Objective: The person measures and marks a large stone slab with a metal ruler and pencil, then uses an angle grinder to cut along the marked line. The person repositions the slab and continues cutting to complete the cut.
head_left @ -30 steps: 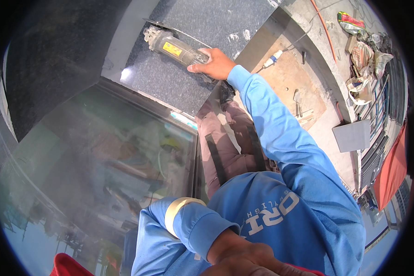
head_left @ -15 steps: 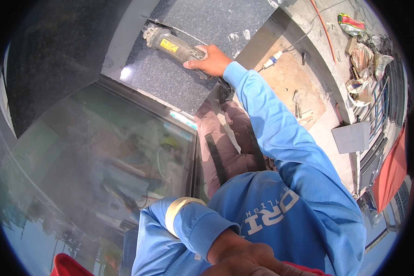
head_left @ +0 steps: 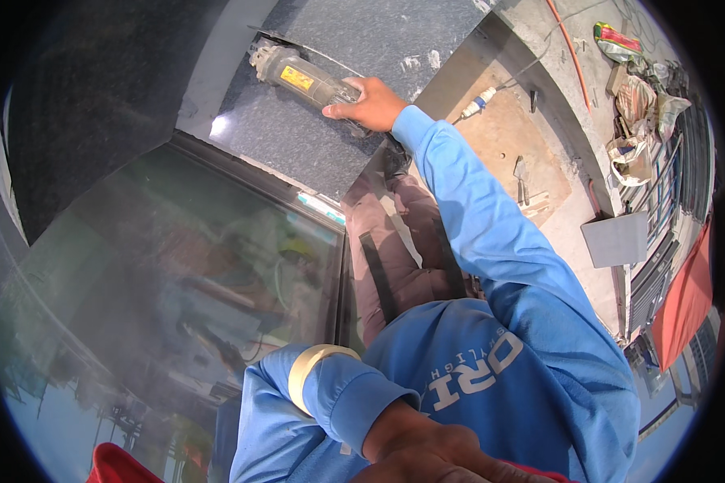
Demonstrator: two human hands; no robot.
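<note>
A dusty angle grinder (head_left: 300, 79) with a yellow label lies on a speckled grey stone slab (head_left: 258, 137), its head toward the far left. My right hand (head_left: 368, 105) is wrapped round the rear of its body. Beyond the grinder, a thin dark edge and a pale line run across the stone; whether that edge is the disc, I cannot tell. My left hand (head_left: 427, 451) is raised close to me at the lower edge, back of the hand showing, beside some red cloth (head_left: 532, 471). Its fingertips are cut off by the frame, so their grip is hidden.
A dark reflective glass panel (head_left: 177, 266) stands at my left. On the right are a blue-and-white cable connector (head_left: 477, 105), a trowel (head_left: 521, 179), an orange hose (head_left: 570, 52), several bags (head_left: 632, 105) and a grey board (head_left: 615, 240).
</note>
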